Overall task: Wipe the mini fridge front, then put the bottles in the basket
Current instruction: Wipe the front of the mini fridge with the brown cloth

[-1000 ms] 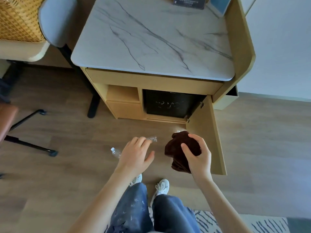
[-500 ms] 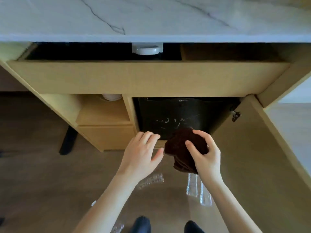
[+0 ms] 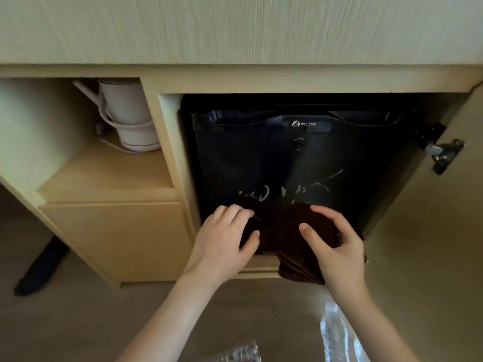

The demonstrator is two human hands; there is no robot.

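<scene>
Both hands have come right up to the mini fridge (image 3: 300, 163), much closer than a second ago, when they hung over the floor in front of the bench. That big black fridge front sits inside the wooden bench (image 3: 235, 30), behind an open cabinet door (image 3: 431, 231) with a metal hinge (image 3: 441, 152). White scribbly marks (image 3: 287, 192) show low on the black front, so it looks like no wiping has been done yet. The right hand (image 3: 337, 249) is curled around a dark brown cloth (image 3: 295, 236), thumb on top, pressing it against the bottom of the fridge just under the marks. The left hand (image 3: 224, 239) is spread, with its fingers on the fridge front and its thumb near the cloth's edge; it holds nothing. I think the first wipe is about to start. Two clear bottles (image 3: 337, 333) lie on the floor (image 3: 65, 322) near the bottom of the view, one by each arm, not picked up. No basket is in view. A white kettle (image 3: 128, 116) stands on the shelf to the left.
</scene>
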